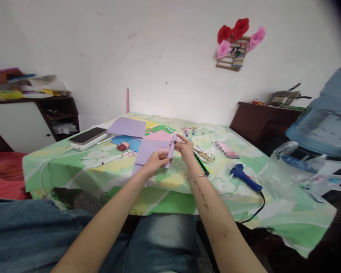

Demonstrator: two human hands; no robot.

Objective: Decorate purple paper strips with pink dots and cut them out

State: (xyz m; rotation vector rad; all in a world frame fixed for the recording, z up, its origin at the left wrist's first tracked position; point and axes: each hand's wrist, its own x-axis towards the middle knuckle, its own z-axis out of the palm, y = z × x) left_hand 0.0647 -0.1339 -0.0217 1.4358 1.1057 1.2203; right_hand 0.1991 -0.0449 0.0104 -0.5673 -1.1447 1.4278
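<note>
Fingers [161, 153] on lilac roll [171, 151], bare tablecloth [170, 176] between it and table edge [170, 187].

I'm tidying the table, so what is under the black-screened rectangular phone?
Under the black-screened rectangular phone sits a thick white slab; its near side shows, but the phone hides most of its top.

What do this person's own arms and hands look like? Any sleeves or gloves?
No gloves or sleeves show; both forearms are bare. The left hand and right hand each show dark nail polish. A thin silvery bracelet circles the right wrist, and a tattoo-like marking, too small to read, runs along that forearm.
</note>
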